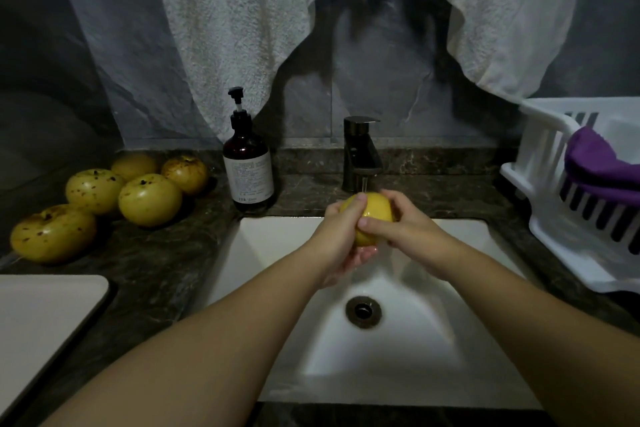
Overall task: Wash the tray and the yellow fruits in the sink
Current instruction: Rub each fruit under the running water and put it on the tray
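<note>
Fruit in hand: one yellow fruit (372, 210) is held over the white sink (433, 340), right beneath the spout of the dark tap (360, 154), where a thin stream of water meets its top.
Left grip: the left hand (337, 246) cups the fruit from the left and from below, thumb laid over its top, fingers curled under it.
Right grip: the right hand (405, 224) wraps the fruit from the right, thumb across its front, fingers round the far side.
Other fruits: five yellow fruits (149, 199) with brown spots lie in a loose cluster on the dark marbled table (152, 270), left of the sink and well apart from the hands.
Tray: a pale tray (38, 319) lies flat on the table at the near left corner, partly cut off by the frame edge, with nothing on the part that shows.
Soap: a brown pump bottle (247, 163) with a white label stands upright on the table between the fruits and the tap.
Rack: a white slatted dish rack (554, 163) sits on the table right of the sink, with a purple cloth (599, 170) draped inside it.
Wall: pale towels (242, 28) hang against the grey wall behind the sink.
Drain: the round drain (363, 310) lies open in the basin floor, below the hands.
</note>
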